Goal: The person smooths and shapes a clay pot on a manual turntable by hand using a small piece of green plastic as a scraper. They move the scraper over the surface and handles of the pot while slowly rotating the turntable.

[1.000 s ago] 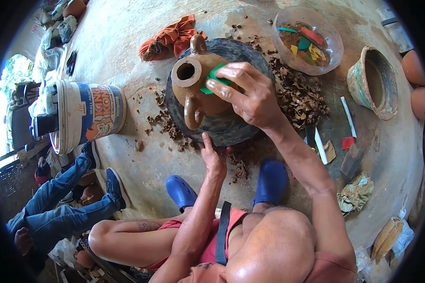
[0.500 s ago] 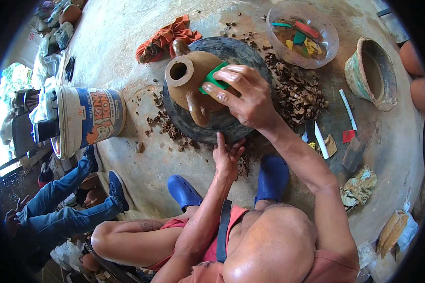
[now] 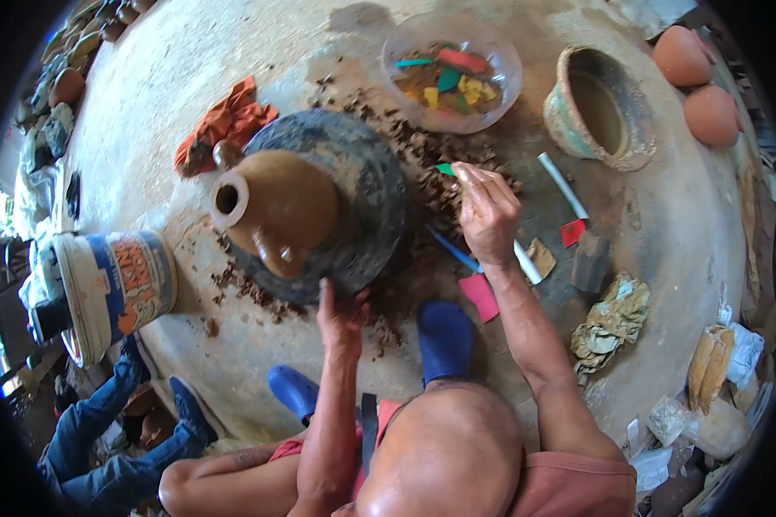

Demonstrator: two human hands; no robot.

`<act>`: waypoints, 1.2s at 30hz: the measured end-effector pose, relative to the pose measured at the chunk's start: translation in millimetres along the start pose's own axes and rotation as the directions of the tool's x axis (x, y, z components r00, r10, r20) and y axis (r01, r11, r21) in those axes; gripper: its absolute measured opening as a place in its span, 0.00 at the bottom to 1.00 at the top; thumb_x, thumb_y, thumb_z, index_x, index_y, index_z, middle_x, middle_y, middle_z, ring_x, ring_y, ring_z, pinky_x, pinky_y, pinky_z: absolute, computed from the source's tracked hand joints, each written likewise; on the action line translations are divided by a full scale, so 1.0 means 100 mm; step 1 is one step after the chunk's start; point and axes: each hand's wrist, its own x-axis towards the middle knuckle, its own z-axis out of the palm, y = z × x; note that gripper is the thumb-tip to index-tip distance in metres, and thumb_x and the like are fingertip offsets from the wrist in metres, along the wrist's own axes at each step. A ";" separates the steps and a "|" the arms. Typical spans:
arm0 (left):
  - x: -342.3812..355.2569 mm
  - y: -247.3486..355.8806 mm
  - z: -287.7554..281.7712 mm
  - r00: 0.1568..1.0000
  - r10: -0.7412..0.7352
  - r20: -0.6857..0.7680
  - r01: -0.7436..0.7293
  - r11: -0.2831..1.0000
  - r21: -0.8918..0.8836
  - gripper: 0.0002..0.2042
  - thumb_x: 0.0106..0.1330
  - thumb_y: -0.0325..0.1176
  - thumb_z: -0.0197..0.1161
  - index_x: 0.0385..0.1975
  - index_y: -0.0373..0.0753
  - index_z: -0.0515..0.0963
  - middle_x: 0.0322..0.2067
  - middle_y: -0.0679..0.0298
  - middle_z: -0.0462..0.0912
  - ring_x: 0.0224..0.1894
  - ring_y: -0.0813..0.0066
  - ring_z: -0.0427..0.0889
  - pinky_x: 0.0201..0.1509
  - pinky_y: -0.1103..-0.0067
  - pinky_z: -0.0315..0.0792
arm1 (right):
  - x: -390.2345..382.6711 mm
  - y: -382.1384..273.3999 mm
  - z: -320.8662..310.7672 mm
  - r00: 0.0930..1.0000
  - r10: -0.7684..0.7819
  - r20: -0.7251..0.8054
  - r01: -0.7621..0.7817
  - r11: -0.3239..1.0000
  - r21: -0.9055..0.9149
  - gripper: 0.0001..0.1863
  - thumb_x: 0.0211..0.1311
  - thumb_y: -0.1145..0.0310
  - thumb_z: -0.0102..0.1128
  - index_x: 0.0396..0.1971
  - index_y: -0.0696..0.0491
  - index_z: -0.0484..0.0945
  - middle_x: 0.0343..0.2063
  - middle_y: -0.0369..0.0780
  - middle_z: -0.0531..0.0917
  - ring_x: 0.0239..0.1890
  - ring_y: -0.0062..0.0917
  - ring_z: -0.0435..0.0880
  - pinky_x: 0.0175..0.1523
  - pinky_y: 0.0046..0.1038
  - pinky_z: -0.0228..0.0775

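Observation:
A brown clay jug (image 3: 297, 196) with a narrow neck and two handles stands on a dark round turntable (image 3: 376, 194). At the turntable's near edge rests my left hand (image 3: 343, 326), its fingers stretched along the rim and holding nothing. My right hand (image 3: 490, 211) is away from the jug, to its right, above the clay shavings (image 3: 422, 153). Its fingers are closed on a small green scraper (image 3: 445, 169), mostly hidden by the grip.
Beyond the turntable lie an orange cloth (image 3: 224, 125) and a clear basin (image 3: 504, 90) with coloured pieces in water. A crusted pot (image 3: 560, 121) stands right. A paint bucket (image 3: 159, 274) is left, near another person's jeans-clad legs (image 3: 103, 431). Sticks and a pink piece (image 3: 479, 297) lie near my right arm.
My right hand has drawn the green scraper off the jug and moved right over the shavings. My left hand stays at the turntable's edge. The whole view has shifted.

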 end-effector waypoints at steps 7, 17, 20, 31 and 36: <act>0.10 0.32 -0.25 0.988 0.156 -0.007 -0.156 0.975 -0.160 0.32 0.73 0.59 0.58 0.70 0.46 0.69 0.67 0.64 0.76 0.69 0.62 0.74 0.70 0.62 0.70 | -0.41 0.46 0.04 0.929 -0.228 0.292 0.277 0.951 -0.140 0.07 0.56 0.74 0.59 0.34 0.58 0.82 0.34 0.46 0.85 0.39 0.38 0.86 0.45 0.37 0.82; 0.30 0.21 -0.33 0.984 0.176 -0.040 -0.179 0.980 -0.084 0.31 0.71 0.63 0.59 0.65 0.49 0.73 0.62 0.67 0.78 0.61 0.67 0.78 0.60 0.66 0.74 | -0.30 0.52 -0.08 0.951 0.096 0.293 -0.079 0.995 -0.069 0.10 0.58 0.78 0.59 0.40 0.57 0.83 0.34 0.45 0.87 0.39 0.38 0.89 0.46 0.36 0.83; 0.17 0.28 -0.19 0.984 0.141 -0.110 -0.139 0.990 0.027 0.34 0.65 0.68 0.63 0.63 0.52 0.72 0.59 0.70 0.78 0.57 0.69 0.75 0.53 0.68 0.71 | -0.26 0.48 -0.06 0.957 0.078 0.278 -0.062 0.996 -0.065 0.13 0.56 0.81 0.61 0.42 0.58 0.85 0.38 0.45 0.88 0.41 0.40 0.89 0.48 0.37 0.83; 0.17 0.17 -0.30 0.977 0.137 -0.161 -0.136 0.991 0.019 0.39 0.62 0.69 0.65 0.67 0.50 0.70 0.63 0.66 0.76 0.59 0.65 0.76 0.54 0.61 0.71 | -0.31 0.56 -0.03 0.915 -0.123 0.383 0.174 0.980 -0.099 0.12 0.55 0.78 0.63 0.41 0.57 0.83 0.37 0.41 0.85 0.43 0.35 0.85 0.49 0.36 0.79; 0.18 0.14 -0.29 0.975 0.109 -0.196 -0.108 0.994 0.015 0.39 0.61 0.69 0.65 0.67 0.50 0.70 0.62 0.67 0.76 0.59 0.65 0.76 0.54 0.60 0.70 | -0.28 0.62 -0.02 0.868 -0.202 0.454 0.277 0.955 -0.103 0.08 0.53 0.77 0.62 0.35 0.56 0.82 0.33 0.42 0.85 0.40 0.35 0.85 0.47 0.37 0.79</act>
